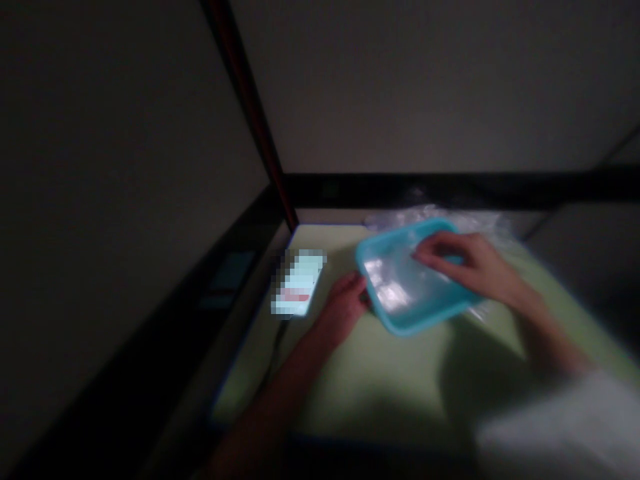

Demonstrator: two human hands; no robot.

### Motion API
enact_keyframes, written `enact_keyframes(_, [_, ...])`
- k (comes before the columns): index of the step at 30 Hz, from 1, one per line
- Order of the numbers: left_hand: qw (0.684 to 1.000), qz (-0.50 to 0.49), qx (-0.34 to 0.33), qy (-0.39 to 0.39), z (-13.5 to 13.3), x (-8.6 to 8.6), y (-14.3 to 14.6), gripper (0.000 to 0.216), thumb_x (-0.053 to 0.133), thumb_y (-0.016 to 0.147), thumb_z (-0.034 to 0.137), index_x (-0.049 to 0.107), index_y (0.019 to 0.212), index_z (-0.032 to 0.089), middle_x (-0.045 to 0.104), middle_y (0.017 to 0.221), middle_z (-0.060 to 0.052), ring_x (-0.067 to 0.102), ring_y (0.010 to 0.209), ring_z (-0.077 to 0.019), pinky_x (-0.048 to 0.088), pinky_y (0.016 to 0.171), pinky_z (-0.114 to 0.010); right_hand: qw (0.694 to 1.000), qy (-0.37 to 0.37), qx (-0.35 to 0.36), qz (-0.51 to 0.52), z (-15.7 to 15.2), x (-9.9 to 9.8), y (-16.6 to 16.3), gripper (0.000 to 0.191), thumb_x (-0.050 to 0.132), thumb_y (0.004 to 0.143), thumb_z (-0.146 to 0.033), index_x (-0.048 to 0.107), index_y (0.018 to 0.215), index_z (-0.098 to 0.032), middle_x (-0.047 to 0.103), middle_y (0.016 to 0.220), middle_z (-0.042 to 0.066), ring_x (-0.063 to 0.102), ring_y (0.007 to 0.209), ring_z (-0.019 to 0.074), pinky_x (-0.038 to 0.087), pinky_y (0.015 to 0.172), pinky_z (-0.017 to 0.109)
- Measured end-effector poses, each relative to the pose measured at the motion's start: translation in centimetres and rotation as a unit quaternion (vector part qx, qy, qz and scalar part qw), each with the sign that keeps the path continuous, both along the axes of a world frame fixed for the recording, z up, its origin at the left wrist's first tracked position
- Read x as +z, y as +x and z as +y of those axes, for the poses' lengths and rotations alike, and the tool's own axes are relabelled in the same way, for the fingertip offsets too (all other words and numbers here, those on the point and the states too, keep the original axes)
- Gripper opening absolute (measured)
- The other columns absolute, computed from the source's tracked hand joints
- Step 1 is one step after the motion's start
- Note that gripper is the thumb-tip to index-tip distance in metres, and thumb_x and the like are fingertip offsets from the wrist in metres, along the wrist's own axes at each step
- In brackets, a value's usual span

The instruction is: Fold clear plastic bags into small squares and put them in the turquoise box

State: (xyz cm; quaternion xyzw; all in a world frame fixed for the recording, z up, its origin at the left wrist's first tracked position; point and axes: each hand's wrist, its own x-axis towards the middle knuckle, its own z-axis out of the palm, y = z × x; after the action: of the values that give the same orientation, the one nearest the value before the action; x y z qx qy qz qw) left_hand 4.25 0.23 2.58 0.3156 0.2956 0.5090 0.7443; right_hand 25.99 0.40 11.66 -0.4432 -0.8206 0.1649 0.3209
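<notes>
Turquoise tray (pixel 420 325) gripped at its edge by the left hand (pixel 345 303), right hand (pixel 465 263) reaching inside

A pale wall (pixel 425 87) rises beyond the tray, dim and blurred, with a dark reddish strip (pixel 245 87) slanting down it to the tray's left. Below the tray spreads a light green tabletop (pixel 360 360) with a blue edge, shadowed on the side nearer the person. The tray is shallow, with rounded corners and a raised rim. Inside it lies shiny, clear plastic (pixel 395 287) that catches the light; blur hides whether this is a film, a bag or a lid. Crumpled clear wrapping (pixel 410 217) shows just behind the tray.

The left hand grasps the tray's left edge, so the tray sits directly to the right of that grip, with the fingers partly hidden by the rim. The right hand comes in over the tray's right side, thumb and forefinger brought together above the clear plastic; whether they pinch any of it cannot be told. A pale sleeve (pixel 565 427) covers the right forearm, nearer the person than the tray. To the tray's left, apart from it, a phone (pixel 300 283) lies with its screen lit.
</notes>
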Motion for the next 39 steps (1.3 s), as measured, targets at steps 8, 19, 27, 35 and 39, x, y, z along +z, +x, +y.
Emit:
enact_keyframes(8, [1.0, -0.006, -0.014, -0.007, -0.2, -0.1, 0.4, 0.019, 0.076, 0.069, 0.025, 0.063, 0.076, 0.014, 0.062, 0.071, 0.0, 0.057, 0.063, -0.0095, 0.045, 0.066, -0.022, 0.997, 0.068, -0.035, 0.0, 0.2, -0.6, -0.1, 0.024, 0.057, 0.081, -0.022, 0.061, 0.104, -0.015, 0.068, 0.097, 0.008, 0.067, 0.071, 0.0183, 0.054, 0.067, 0.031])
enact_keyframes(19, [0.999, 0.004, -0.03, -0.012, -0.5, 0.0, 0.7, 0.023, 0.079, 0.065, 0.027, 0.062, 0.073, 0.014, 0.062, 0.071, 0.0, 0.059, 0.065, -0.0103, 0.046, 0.067, -0.022, 0.982, 0.145, 0.027, -0.115, 0.3, -1.1, 0.0, 0.015, 0.051, 0.082, -0.012, 0.063, 0.074, -0.017, 0.065, 0.089, 0.009, 0.063, 0.081, 0.0215, 0.047, 0.073, 0.032])
enact_keyframes(27, [0.999, 0.005, -0.031, -0.022, -0.5, 0.1, 0.7, 0.019, 0.076, 0.069, 0.024, 0.061, 0.074, 0.014, 0.061, 0.071, 0.0, 0.058, 0.066, -0.0109, 0.045, 0.07, -0.024, 0.981, 0.117, 0.024, -0.152, 0.1, -1.2, -0.7, 0.016, 0.049, 0.083, -0.012, 0.062, 0.076, -0.016, 0.059, 0.08, 0.005, 0.055, 0.061, 0.0142, 0.038, 0.061, 0.026])
enact_keyframes(35, [0.999, -0.013, -0.039, -0.021, -0.5, -0.2, 0.7, 0.02, 0.077, 0.068, 0.023, 0.062, 0.076, 0.013, 0.062, 0.072, 0.0, 0.058, 0.066, -0.0106, 0.045, 0.07, -0.024, 0.947, 0.098, -0.021, -0.306, 0.4, -2.6, -2.2, 0.016, 0.046, 0.084, -0.012, 0.062, 0.082, -0.015, 0.064, 0.087, 0.01, 0.06, 0.067, 0.0193, 0.034, 0.057, 0.027])
enact_keyframes(39, [0.999, 0.0, -0.034, -0.024, -0.5, -0.2, 0.7, 0.017, 0.075, 0.071, 0.024, 0.063, 0.077, 0.014, 0.063, 0.073, -0.001, 0.06, 0.069, -0.0121, 0.046, 0.073, -0.026, 0.935, 0.069, 0.003, -0.348, 0.7, -3.3, -2.5, 0.022, 0.045, 0.081, -0.005, 0.062, 0.09, -0.014, 0.066, 0.101, 0.013, 0.064, 0.078, 0.0211, 0.04, 0.063, 0.028])
